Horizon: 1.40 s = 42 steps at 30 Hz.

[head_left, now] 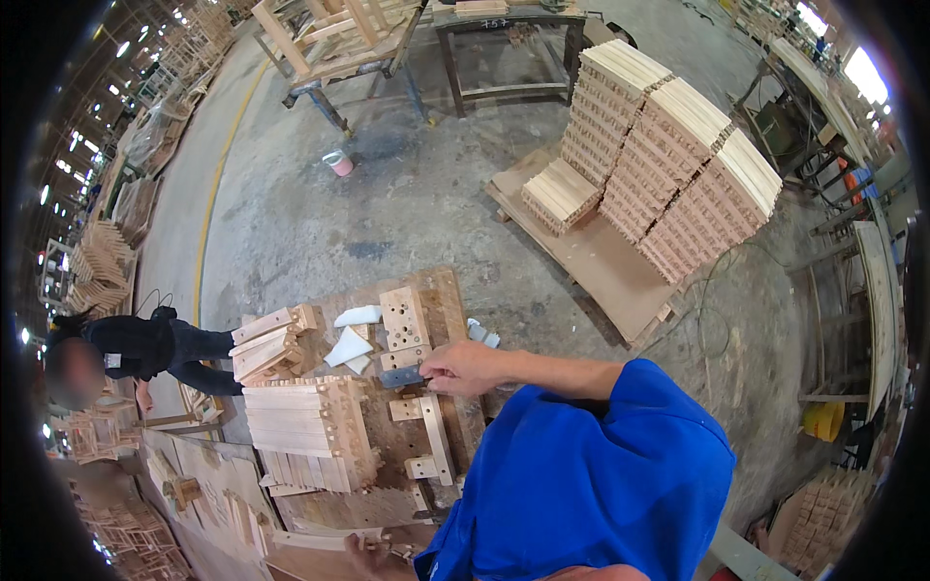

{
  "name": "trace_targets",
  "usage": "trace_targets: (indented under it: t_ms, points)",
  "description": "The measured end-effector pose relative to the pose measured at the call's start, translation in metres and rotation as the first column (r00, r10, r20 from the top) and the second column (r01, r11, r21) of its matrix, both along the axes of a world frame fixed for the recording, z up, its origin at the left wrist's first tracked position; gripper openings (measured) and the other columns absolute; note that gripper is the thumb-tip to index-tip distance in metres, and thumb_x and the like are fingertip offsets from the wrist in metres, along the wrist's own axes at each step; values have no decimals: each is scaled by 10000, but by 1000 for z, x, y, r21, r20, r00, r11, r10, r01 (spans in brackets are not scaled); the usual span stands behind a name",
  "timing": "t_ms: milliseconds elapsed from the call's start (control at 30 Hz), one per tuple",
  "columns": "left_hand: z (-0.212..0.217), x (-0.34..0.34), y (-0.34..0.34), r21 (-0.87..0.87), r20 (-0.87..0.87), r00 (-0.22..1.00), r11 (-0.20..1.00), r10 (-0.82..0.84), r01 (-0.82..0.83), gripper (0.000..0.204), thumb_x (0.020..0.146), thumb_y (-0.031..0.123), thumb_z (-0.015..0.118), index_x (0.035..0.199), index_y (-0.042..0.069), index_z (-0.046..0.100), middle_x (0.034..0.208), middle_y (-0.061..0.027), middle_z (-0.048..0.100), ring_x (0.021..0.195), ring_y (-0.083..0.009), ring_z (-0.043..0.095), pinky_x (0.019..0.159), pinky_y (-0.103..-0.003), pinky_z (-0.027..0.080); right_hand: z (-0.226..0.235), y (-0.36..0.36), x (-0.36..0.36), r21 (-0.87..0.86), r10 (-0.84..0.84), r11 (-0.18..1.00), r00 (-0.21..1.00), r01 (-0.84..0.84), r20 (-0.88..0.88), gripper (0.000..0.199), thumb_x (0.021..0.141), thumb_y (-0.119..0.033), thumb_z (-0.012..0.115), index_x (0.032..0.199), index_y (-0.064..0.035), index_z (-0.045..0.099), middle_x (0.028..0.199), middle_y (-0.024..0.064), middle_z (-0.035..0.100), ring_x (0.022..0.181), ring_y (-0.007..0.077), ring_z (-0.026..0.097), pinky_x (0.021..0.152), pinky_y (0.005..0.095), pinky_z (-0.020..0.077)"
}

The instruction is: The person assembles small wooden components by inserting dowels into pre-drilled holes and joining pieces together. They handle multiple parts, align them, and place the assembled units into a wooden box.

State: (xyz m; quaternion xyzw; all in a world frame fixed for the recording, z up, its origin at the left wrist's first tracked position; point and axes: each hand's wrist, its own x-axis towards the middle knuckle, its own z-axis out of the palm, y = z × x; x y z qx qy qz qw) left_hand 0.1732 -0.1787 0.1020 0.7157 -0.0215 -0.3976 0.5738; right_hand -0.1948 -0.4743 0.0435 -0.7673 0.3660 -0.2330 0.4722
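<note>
My right hand (463, 368) is closed around the end of a dark grey-blue flat piece (400, 376). This piece lies against a pale wooden block with drilled holes (404, 320) on the worktable (448, 300). Beside my right hand, toward the lower side, is a small frame of joined wooden pieces (436, 441). At the lower edge, my left hand (370, 557) is by a long wooden rail (315, 540). Its fingers are blurred, and whether they grip the rail is unclear.
Stacked wooden slats (291, 421) and thicker wooden pieces (266, 344) cover the table's left part, near white foam pieces (349, 346). A pallet (610, 281) bears tall wood stacks (668, 145). A person in dark clothes (145, 349) stands at left. A pink-and-white bucket (339, 165) is on the floor.
</note>
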Motion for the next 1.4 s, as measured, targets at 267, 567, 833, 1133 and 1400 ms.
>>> trace_targets:
  t_ms: [267,567,833,1133,1400]
  points:
    - [45,-58,-16,-199,284,940,948,-188,249,603,953,273,683,1514,193,476,1291,-65,620,1060,-270,666,796,-410,607,38,53,68,209,313,892,882,-400,353,491,1052,-393,647,1360,-11,612,1164,131,709,1031,218,674,889,375,548]
    - [38,-141,-124,137,340,574,643,-745,753,742,822,76,743,1491,-65,455,1285,-166,644,1118,-254,644,980,-360,515,41,77,76,554,-169,764,726,-331,667,566,1093,-436,586,1493,-46,494,1207,81,650,1204,173,585,1013,344,516]
    - [11,-167,-156,-21,514,367,416,-775,909,505,986,89,662,1446,-48,505,1298,-149,634,1165,-222,628,1018,-359,499,31,77,51,726,-653,660,624,192,429,278,1074,-213,635,1216,-35,476,1023,91,639,884,128,664,687,313,575]
    - [-7,-192,-161,-77,624,351,392,-698,917,545,1092,222,615,1532,-39,424,1441,-177,555,1304,-237,565,1085,-367,460,27,86,50,462,-639,766,606,447,474,523,1095,-403,547,1390,14,440,1180,249,665,1091,310,660,966,439,514]
    - [9,-186,-163,-184,482,449,413,-753,892,543,1099,107,571,1581,-37,368,1499,-195,546,1375,-255,543,1135,-374,436,32,84,53,458,-502,857,590,237,633,513,1112,-325,551,1477,2,400,1233,156,617,1160,204,590,1010,383,494]
